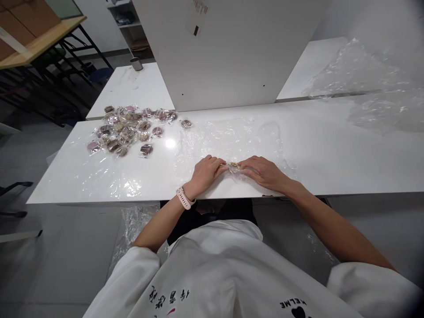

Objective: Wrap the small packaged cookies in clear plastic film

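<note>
Between my two hands, near the table's front edge, is a small light-brown piece in clear plastic wrap (234, 166). My left hand (208, 171) pinches the wrap at its left side, thumb and fingers together. From the right, my right hand (263, 171) pinches the other side in the same way. Under and beyond the hands a clear plastic sheet (228, 137) lies wrinkled on the white table (324, 154). What exactly is inside the wrap is too small to make out.
Several round, brown and pinkish pieces in clear wrap (127, 128) lie piled at the table's left. A white panel (228, 57) stands upright at the back. Crumpled clear plastic (380, 88) covers the far right. A metal cup (136, 64) stands on the table behind.
</note>
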A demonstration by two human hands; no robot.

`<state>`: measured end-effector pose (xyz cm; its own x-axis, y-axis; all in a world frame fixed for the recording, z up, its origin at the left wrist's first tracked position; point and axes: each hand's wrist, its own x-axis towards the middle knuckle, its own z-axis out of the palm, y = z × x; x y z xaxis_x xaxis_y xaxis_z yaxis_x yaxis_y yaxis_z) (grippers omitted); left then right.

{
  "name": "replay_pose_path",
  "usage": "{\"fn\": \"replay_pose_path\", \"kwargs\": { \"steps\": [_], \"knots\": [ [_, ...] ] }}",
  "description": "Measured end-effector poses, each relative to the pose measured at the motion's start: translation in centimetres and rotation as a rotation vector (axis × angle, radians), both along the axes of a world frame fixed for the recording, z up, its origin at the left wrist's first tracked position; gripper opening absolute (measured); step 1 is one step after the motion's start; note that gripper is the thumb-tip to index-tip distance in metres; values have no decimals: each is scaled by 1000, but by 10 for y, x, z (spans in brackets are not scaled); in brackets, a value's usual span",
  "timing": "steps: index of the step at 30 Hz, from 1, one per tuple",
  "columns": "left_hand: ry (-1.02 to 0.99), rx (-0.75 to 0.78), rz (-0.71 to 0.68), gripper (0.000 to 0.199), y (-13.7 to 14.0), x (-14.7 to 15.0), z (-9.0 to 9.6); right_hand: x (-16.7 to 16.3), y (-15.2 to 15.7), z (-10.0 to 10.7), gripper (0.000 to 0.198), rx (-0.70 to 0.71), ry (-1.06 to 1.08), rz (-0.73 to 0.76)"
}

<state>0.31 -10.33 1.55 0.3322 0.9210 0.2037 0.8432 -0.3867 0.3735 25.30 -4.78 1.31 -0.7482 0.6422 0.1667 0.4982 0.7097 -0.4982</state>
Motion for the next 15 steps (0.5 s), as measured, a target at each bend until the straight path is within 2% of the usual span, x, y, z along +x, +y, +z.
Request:
{"fn": "replay_pose_path", "kwargs": {
  "steps": [3, 6, 9, 12, 15],
  "knots": [
    [15, -75, -30, 43, 8, -2, 8, 2, -1, 3, 39, -23, -33, 9],
    [38, -129, -42, 43, 14, -4, 11, 2, -3, 3, 29, -35, -2, -16],
    [54, -165, -20, 42, 23, -3, 11, 1, -1, 5, 25, -109, 14, -102],
    [43, -190, 3, 29, 31, 0, 11, 0, 7, 13, 25, -155, -45, -173],
    [-14, -188, 33, 17, 34, 5, 9, -1, 18, 20, 24, -113, -139, -231]
  ]
}}
